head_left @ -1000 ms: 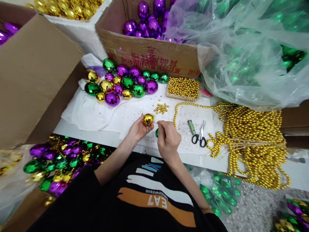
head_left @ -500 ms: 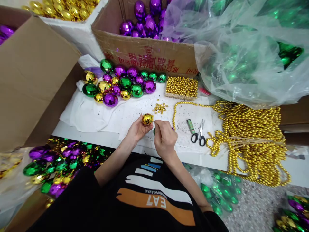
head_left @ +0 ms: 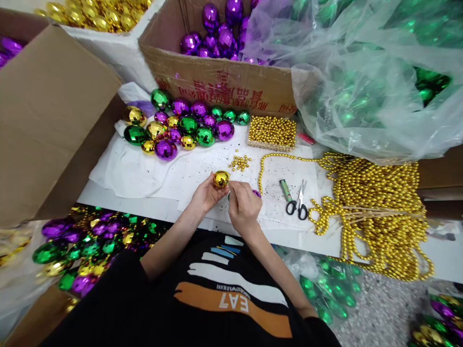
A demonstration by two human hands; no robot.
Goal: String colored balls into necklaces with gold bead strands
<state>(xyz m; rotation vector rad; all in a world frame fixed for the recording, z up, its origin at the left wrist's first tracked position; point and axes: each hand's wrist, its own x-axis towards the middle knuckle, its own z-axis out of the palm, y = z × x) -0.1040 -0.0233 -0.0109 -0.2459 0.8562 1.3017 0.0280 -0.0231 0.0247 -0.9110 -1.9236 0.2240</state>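
Observation:
A shiny gold faceted ball (head_left: 221, 179) rests in the fingers of my left hand (head_left: 209, 195), above the white paper. My right hand (head_left: 245, 205) is closed in a pinch at the ball's right side; whatever lies between its fingertips is too small to make out. Part of a purple ball (head_left: 256, 193) shows behind my right hand, mostly hidden. Just beyond my hands lie loose small gold beads (head_left: 239, 161). A gold bead string (head_left: 261, 168) curves past my right hand toward a big heap of gold bead strings (head_left: 376, 207).
Black-handled scissors (head_left: 300, 200) and a green lighter (head_left: 285, 190) lie to the right. A clear box of gold beads (head_left: 272, 132) stands farther back, beside several green, purple and gold balls (head_left: 188, 124). Cardboard boxes (head_left: 217, 82) and a plastic bag (head_left: 361, 106) border the table.
My right hand has shifted slightly left, closer to the gold ball. The ball has turned a little in my left hand, and more of the purple ball now shows.

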